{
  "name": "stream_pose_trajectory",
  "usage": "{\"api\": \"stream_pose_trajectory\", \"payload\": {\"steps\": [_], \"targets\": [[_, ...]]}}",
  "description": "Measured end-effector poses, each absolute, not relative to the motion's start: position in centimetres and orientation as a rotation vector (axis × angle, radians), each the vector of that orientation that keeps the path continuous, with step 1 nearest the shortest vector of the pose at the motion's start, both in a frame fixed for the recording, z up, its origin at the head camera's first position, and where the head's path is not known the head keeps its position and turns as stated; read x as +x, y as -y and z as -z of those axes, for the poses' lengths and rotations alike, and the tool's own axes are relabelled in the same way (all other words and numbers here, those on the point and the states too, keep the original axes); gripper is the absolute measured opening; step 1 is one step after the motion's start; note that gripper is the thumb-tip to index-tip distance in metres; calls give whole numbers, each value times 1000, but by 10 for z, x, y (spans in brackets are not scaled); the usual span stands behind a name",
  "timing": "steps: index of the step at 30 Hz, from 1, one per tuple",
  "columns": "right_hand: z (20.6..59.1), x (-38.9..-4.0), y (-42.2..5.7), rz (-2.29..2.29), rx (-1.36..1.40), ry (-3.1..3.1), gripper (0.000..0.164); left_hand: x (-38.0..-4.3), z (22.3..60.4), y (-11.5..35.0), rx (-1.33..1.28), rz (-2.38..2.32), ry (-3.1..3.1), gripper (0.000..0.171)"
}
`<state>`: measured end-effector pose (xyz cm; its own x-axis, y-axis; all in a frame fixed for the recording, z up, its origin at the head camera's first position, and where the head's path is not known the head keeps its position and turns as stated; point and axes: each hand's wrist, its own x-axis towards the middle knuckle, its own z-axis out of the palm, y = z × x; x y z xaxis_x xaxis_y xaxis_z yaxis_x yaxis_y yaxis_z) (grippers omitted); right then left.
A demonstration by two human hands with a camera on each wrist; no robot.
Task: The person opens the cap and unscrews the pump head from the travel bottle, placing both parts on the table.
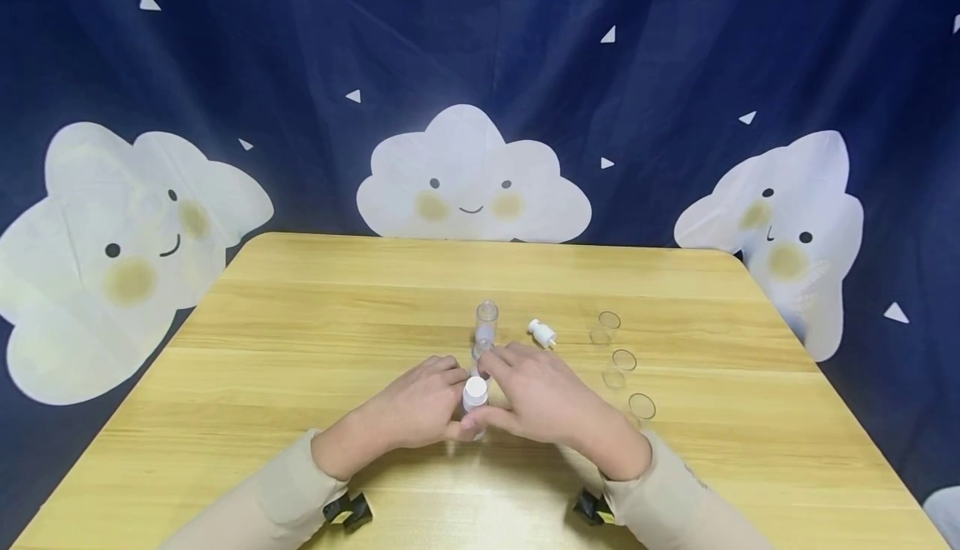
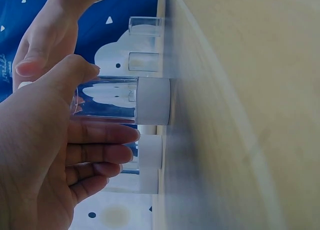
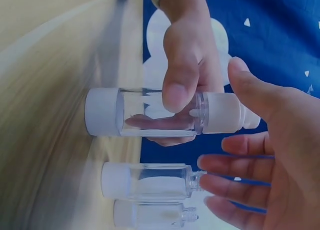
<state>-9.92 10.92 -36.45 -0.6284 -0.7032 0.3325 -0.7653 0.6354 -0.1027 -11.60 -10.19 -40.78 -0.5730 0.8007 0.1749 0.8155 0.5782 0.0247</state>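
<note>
A clear bottle (image 3: 150,112) with a white base stands upright on the table, topped by a white pump head (image 1: 476,392). My left hand (image 1: 420,404) holds its body, thumb on one side and fingers on the other. Around the pump head, my right hand (image 3: 280,155) has its thumb and fingers spread apart; I see no grip on it in the right wrist view. Two similar bottles without tops stand behind, a nearer bottle (image 3: 160,181) and a farther bottle (image 1: 487,321). My right fingers partly cover the nearer one in the head view.
A loose white pump head (image 1: 543,333) lies on the wooden table (image 1: 337,300) beyond my right hand. To the right are three clear cylindrical covers, a far cover (image 1: 609,319), a middle cover (image 1: 624,359) and a near cover (image 1: 642,406). A blue cloud-patterned curtain (image 1: 480,50) hangs behind.
</note>
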Motion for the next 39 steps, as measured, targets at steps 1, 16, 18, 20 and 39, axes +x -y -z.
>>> {"api": "stream_pose_trajectory", "payload": {"steps": [1,16,18,20,39], "targets": [[365,-99,-109,-316,1182,2586,56,-116,408,102,-1370,157,2663,41],[369,-99,-105,-215,1247,2484,46,-116,408,102,-1397,148,2605,35],[368,-101,-106,-244,1272,2506,44,-116,409,102,-1396,150,2604,35],[368,-103,-107,-287,1302,2531,42,-116,409,102,-1395,156,2604,35],[362,-108,-117,-474,1365,2710,51,-117,408,101,-1386,152,2644,49]]}}
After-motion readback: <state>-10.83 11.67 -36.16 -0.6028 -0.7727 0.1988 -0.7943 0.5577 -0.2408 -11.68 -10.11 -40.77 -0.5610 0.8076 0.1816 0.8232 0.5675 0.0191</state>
